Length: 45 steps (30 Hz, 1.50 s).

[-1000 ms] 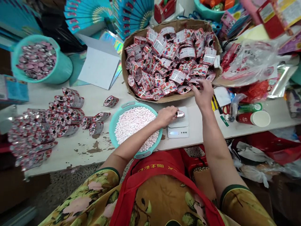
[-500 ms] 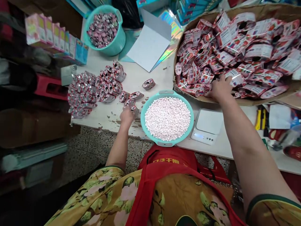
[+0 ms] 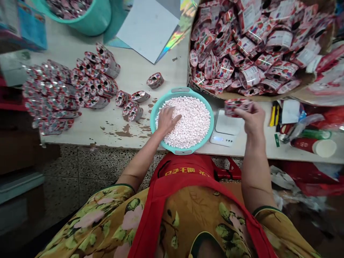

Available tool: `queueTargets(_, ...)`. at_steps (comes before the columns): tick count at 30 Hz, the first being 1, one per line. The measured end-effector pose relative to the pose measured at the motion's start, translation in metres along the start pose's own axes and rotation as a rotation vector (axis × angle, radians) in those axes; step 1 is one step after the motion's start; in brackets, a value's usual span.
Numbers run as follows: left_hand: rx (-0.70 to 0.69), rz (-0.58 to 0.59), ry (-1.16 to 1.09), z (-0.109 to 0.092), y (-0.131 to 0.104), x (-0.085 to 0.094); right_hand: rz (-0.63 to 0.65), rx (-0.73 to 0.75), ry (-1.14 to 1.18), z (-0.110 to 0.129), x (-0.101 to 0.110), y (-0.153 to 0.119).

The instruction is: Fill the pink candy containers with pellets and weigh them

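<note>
My left hand (image 3: 167, 121) rests on the small white-pink pellets (image 3: 190, 125), which look like candies, in a turquoise basin (image 3: 210, 138). Its fingers are apart and touch the pellets. Over the white digital scale (image 3: 224, 125), my right hand (image 3: 254, 118) pinches a red-and-white printed packet (image 3: 236, 106) between thumb and fingers. Left of the basin stand a few loose packets (image 3: 140, 96) and, beyond them, a tight cluster of packets (image 3: 52, 93). A cardboard box (image 3: 228, 96) heaped with similar packets (image 3: 252, 75) sits behind the scale.
At the back left is a turquoise bucket (image 3: 92, 21) of shiny small pieces, beside white card (image 3: 152, 28). A yellow cutter (image 3: 273, 114) and a paper cup (image 3: 324, 147) lie at the right. The table's front edge runs just before the basin.
My left hand has left the loose packets and moved right into the basin. My right hand has come out of the box with a packet, toward me. The view has shifted.
</note>
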<state>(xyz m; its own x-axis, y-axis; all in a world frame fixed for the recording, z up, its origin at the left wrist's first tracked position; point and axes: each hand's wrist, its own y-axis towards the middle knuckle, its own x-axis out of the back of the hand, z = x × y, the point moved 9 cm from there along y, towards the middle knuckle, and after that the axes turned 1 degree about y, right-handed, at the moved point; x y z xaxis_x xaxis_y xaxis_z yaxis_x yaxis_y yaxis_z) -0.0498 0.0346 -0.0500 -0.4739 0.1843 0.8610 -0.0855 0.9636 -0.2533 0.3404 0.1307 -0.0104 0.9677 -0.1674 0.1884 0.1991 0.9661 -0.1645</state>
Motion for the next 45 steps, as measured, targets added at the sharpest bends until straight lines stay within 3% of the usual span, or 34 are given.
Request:
queueTargets(2,-0.005,0.02,-0.003,-0.018,0.009,-0.018,0.063,-0.097,0.007,-0.012,-0.012,-0.031)
queueTargets(5,0.027,0.06,-0.034,-0.033,0.016,-0.03,0.135,-0.153,0.158,-0.016,-0.032,-0.061)
queueTargets(8,0.07,0.077,-0.047,-0.042,0.016,-0.03,0.187,-0.212,0.309,-0.019,-0.059,-0.077)
queueTargets(11,0.078,0.021,-0.13,-0.045,0.013,-0.027,0.192,-0.235,0.305,-0.02,-0.083,-0.086)
queueTargets(14,0.113,-0.047,-0.408,-0.039,0.011,-0.025,0.24,-0.2,0.225,-0.015,-0.101,-0.095)
queueTargets(17,0.257,-0.043,-0.867,-0.029,0.006,-0.024,0.286,-0.234,0.217,-0.012,-0.111,-0.105)
queueTargets(20,0.308,-0.04,-1.252,-0.04,-0.002,-0.007,0.298,-0.236,0.166,-0.003,-0.116,-0.115)
queueTargets(24,0.205,-0.096,-1.502,-0.073,-0.015,0.029,0.383,-0.055,-0.023,0.025,-0.139,-0.133)
queueTargets(28,0.117,-0.205,-1.581,-0.089,-0.022,0.04,0.447,0.083,-0.195,0.039,-0.168,-0.149)
queueTargets(34,0.106,-0.34,-1.587,-0.076,-0.018,0.036,0.406,0.132,-0.333,0.036,-0.182,-0.15)
queueTargets(45,0.198,-0.3,-1.6,-0.081,-0.004,0.037,0.391,0.128,-0.41,0.043,-0.184,-0.147)
